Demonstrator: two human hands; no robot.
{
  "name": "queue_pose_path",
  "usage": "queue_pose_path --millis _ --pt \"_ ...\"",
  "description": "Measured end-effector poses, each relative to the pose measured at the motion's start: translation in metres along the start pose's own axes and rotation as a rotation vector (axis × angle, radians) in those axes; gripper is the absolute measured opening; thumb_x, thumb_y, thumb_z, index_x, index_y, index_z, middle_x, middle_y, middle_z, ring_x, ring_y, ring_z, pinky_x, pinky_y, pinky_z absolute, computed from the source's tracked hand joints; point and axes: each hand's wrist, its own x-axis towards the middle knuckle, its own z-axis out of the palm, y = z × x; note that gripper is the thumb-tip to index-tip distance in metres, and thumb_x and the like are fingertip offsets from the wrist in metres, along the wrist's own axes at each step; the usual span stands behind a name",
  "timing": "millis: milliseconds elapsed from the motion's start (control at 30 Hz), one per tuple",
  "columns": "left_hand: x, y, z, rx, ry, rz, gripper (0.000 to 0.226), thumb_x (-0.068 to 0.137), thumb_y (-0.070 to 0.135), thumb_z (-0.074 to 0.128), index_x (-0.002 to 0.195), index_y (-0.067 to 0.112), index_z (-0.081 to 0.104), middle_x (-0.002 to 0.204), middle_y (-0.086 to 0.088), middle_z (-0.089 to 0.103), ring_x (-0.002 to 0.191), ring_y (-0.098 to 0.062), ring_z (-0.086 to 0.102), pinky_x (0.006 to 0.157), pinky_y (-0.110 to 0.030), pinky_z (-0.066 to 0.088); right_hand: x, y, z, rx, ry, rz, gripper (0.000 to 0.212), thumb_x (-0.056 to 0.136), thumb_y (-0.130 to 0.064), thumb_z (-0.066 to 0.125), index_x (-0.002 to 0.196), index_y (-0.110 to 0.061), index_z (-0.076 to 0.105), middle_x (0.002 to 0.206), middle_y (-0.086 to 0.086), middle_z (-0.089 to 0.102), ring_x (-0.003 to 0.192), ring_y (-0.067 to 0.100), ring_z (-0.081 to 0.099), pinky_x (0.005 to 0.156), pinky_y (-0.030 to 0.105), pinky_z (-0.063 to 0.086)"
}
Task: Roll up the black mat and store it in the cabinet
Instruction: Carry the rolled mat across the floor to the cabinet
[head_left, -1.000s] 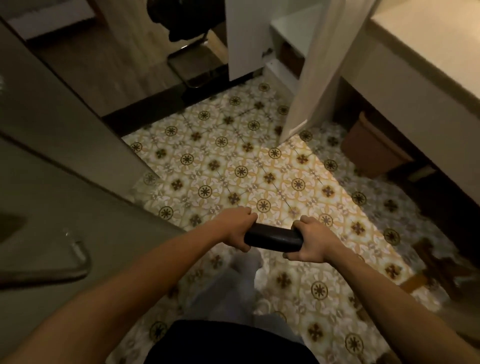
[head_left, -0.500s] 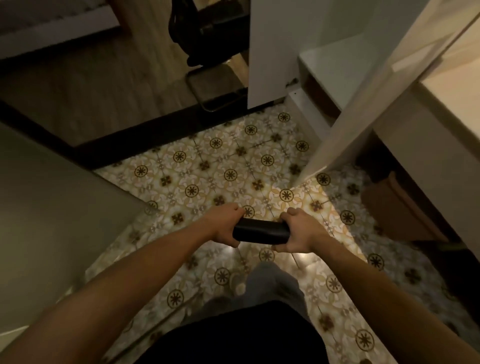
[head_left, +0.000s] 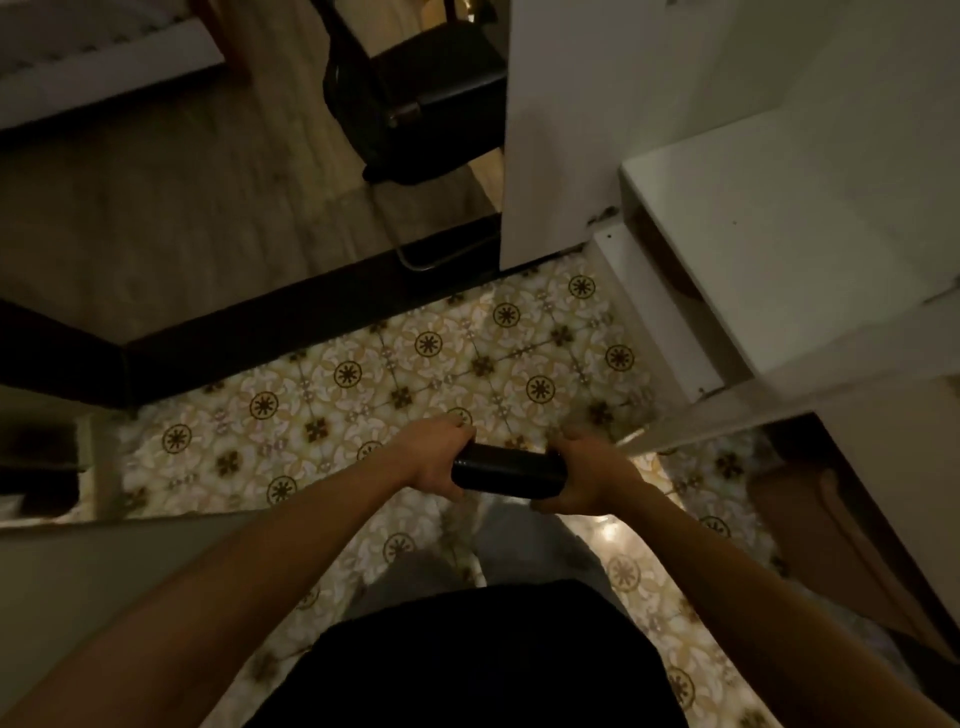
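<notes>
The black mat (head_left: 508, 469) is rolled into a short tight cylinder and held level in front of my waist. My left hand (head_left: 435, 457) grips its left end and my right hand (head_left: 587, 474) grips its right end, so only the middle of the roll shows. The white cabinet (head_left: 769, 223) stands ahead on the right with its door (head_left: 810, 405) swung open toward me; a white shelf surface shows inside. The roll is lower than the shelf and left of the door's edge.
Patterned yellow floor tiles (head_left: 426, 358) lie underfoot. A dark threshold strip (head_left: 291, 322) separates them from a wooden floor with a black chair (head_left: 415, 98). A grey panel (head_left: 130, 561) is at my left, a brown bin (head_left: 831, 525) low on the right.
I have stepped forward toward the cabinet: the shelf and open door are nearer and larger. Both hands keep the same grip on the rolled mat.
</notes>
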Motion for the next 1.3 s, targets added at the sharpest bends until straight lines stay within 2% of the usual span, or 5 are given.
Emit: queue_pose_path --millis 100,333,833,1133,1300 --pt "0.041 -0.016 -0.047 0.003 0.031 0.032 0.064 0.062 0.058 0.076 0.113 0.025 0.055 0.104 0.002 0.054 0.092 -0.017 0.054 0.066 -0.029 0.040 0.033 0.022 -0.040 0.035 -0.016 0.030 0.081 0.052 -0.087 0.066 0.104 -0.026 0.059 0.101 -0.002 0.052 0.088 0.019 0.054 0.073 0.037 0.055" --pt "0.150 -0.042 -0.135 0.035 0.001 0.146 0.067 0.065 0.057 0.077 0.120 0.024 0.055 0.111 0.002 0.054 0.099 -0.018 0.056 0.080 -0.033 0.052 0.089 0.076 -0.110 0.123 0.052 0.148 0.088 0.047 -0.089 0.062 0.108 -0.026 0.059 0.101 -0.005 0.050 0.087 0.015 0.051 0.069 0.033 0.051" --pt "0.479 -0.114 -0.269 0.395 -0.074 0.595 0.070 0.069 0.051 0.079 0.124 0.018 0.050 0.124 0.000 0.055 0.105 -0.023 0.060 0.079 -0.035 0.049 0.283 0.202 -0.166 0.433 0.236 0.643 0.069 0.059 -0.073 0.077 0.103 -0.022 0.061 0.098 -0.003 0.054 0.085 0.016 0.054 0.072 0.034 0.054" --pt "0.669 -0.163 -0.168 0.523 -0.076 0.691 0.062 0.078 0.049 0.071 0.126 0.020 0.045 0.119 0.001 0.054 0.099 -0.020 0.057 0.067 -0.030 0.035 0.417 0.337 -0.059 0.503 0.205 0.672 0.067 0.051 -0.079 0.068 0.093 -0.029 0.056 0.091 -0.010 0.050 0.074 0.009 0.053 0.058 0.025 0.045" --pt "0.784 -0.181 -0.085 0.525 -0.016 0.742 0.065 0.072 0.053 0.070 0.122 0.018 0.047 0.109 0.001 0.055 0.078 -0.018 0.053 0.057 -0.031 0.036 0.490 0.428 0.012 0.442 0.225 0.646 0.075 0.048 -0.088 0.052 0.091 -0.027 0.059 0.087 -0.007 0.059 0.078 0.017 0.063 0.071 0.040 0.058"
